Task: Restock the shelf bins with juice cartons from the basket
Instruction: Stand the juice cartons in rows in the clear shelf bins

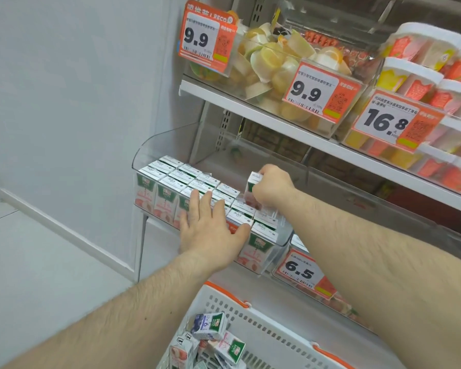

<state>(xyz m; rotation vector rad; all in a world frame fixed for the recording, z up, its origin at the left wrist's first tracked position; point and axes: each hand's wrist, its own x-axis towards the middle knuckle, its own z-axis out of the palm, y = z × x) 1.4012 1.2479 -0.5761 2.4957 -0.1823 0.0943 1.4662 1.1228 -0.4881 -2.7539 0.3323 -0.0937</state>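
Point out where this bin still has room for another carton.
Free: the back right of the clear bin, behind the right hand and its carton, bordered by the bin's right wall. Crowded: the front and left, packed with cartons under the left hand.

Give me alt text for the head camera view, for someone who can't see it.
A person's right hand lowers a juice carton into a clear shelf bin of cartons, while the left hand lies flat on the front rows. A white basket below holds more cartons.
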